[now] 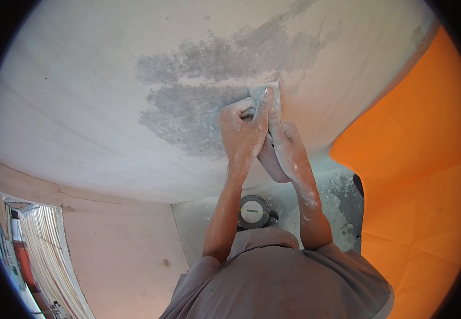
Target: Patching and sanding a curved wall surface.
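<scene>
Both my hands are raised together against a pale, curved surface (108,106). They pinch a thin, pale grey-green piece with straight edges (274,95); whether it is a folded sheet or a flat blade I cannot tell. My left hand (241,130) is closed with its fingers curled and one digit stretched along the piece. My right hand (291,149) grips it from the right side, its fingers partly hidden. White dust coats both hands and the right forearm. Between the wrists shows a rounded brownish-grey shape (273,162) of unclear kind. A rough dark grey patch (188,114) lies left of my hands.
A bright orange sheet (416,175) hangs along the right side. Below my hands is a round dark object with a white centre (252,211). A pinkish panel (124,250) stands at lower left, beside pale ribbed material (49,244). The speckled grey surface (337,196) has dark blotches.
</scene>
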`<state>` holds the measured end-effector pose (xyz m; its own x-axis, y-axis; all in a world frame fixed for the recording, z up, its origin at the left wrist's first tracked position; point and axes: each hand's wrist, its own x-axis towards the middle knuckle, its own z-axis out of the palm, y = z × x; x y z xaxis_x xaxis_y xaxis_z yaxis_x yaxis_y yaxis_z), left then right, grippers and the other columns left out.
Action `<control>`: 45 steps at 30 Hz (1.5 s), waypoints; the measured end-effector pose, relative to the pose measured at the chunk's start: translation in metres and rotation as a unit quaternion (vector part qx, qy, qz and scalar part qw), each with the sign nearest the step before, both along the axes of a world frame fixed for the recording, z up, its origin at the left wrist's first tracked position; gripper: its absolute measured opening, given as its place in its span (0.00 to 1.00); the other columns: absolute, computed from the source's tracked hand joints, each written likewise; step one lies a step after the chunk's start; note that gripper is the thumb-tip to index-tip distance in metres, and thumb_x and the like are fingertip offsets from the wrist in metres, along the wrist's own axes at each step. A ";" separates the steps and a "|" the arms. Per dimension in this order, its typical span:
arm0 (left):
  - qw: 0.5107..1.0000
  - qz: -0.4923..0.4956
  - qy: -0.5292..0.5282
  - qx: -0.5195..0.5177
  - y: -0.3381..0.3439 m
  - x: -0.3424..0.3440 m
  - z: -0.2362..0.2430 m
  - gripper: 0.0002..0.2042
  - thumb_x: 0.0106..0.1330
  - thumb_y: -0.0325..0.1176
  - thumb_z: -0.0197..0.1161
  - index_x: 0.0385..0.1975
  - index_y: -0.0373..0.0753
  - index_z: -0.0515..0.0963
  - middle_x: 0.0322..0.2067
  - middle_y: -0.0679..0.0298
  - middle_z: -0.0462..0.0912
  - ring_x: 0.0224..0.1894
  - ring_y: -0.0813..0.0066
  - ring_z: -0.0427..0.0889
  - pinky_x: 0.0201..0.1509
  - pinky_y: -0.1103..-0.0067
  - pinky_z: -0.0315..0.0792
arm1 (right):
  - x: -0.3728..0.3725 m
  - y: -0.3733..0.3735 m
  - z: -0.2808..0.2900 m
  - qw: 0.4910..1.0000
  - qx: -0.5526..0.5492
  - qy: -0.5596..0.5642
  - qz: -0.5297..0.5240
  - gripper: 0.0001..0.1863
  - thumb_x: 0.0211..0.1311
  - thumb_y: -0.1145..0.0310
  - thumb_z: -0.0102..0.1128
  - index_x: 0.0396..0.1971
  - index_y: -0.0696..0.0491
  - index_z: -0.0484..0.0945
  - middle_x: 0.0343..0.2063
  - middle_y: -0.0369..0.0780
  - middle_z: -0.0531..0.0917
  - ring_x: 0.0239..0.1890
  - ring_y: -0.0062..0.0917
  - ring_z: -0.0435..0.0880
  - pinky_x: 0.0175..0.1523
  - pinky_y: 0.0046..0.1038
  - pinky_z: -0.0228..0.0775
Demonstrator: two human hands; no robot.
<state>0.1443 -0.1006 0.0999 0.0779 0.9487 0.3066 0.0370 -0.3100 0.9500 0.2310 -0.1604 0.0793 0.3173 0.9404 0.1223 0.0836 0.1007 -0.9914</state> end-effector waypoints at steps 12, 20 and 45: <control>0.999 0.020 0.011 0.047 0.001 -0.002 0.010 0.20 0.71 0.40 0.70 0.17 0.35 0.82 0.14 0.78 0.69 0.21 0.90 0.61 0.22 0.82 0.53 | 0.000 0.008 0.005 0.999 0.007 0.043 0.032 0.37 0.82 0.43 0.41 0.28 0.64 0.80 0.21 0.33 0.77 0.27 0.16 0.72 0.35 0.26 0.69; 0.997 0.012 0.031 0.070 0.009 0.003 0.014 0.21 0.72 0.39 0.69 0.16 0.33 0.79 0.14 0.78 0.68 0.22 0.89 0.60 0.23 0.82 0.53 | 0.008 0.009 0.000 0.999 0.001 0.035 0.030 0.35 0.82 0.44 0.41 0.27 0.61 0.79 0.23 0.29 0.75 0.28 0.13 0.69 0.35 0.22 0.66; 0.996 -0.063 0.052 -0.036 -0.007 -0.032 -0.057 0.16 0.73 0.38 0.67 0.28 0.30 0.86 0.20 0.71 0.82 0.25 0.89 0.73 0.29 0.82 0.66 | 0.002 -0.020 -0.053 0.992 -0.086 0.057 0.078 0.31 0.82 0.42 0.39 0.23 0.51 0.71 0.16 0.26 0.67 0.17 0.10 0.61 0.22 0.19 0.54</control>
<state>0.1119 -0.1072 0.0430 0.2255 0.9484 0.2228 0.1023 -0.2505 0.9627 0.2330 -0.1802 0.0267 0.1690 0.9829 -0.0728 -0.0325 -0.0683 -0.9971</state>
